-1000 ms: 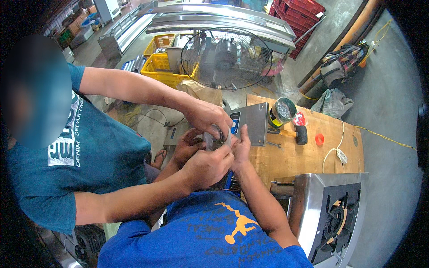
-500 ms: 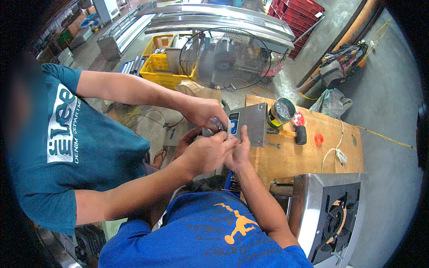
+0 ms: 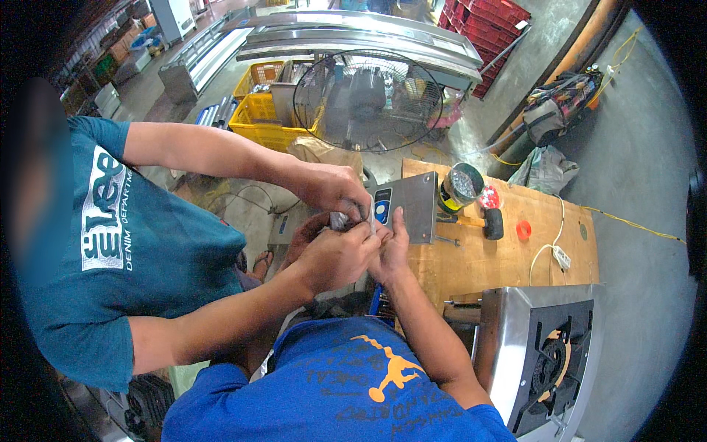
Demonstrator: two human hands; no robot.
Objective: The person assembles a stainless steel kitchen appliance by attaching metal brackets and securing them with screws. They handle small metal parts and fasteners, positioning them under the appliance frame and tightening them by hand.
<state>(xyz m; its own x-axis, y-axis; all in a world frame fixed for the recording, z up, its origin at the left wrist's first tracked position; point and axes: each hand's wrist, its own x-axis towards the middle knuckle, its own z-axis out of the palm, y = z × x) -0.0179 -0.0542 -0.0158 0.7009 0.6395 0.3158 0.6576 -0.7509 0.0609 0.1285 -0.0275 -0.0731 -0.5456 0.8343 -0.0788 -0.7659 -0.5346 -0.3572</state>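
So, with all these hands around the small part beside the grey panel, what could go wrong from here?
1. Several hands crowd the small metal part; the right hand and the co-worker's hands might pinch each other's fingers.
2. The grey panel lies at the edge of the wooden bench; a push might slide it off.

Co-worker's hands (image 3: 335, 221) crowding the metal panel (image 3: 412, 206); bench (image 3: 515, 261) rightward open.

A workshop: wooden workbench (image 3: 501, 258), concrete floor (image 3: 633, 177), big floor fan (image 3: 368, 99), stacked red crates (image 3: 486, 22).
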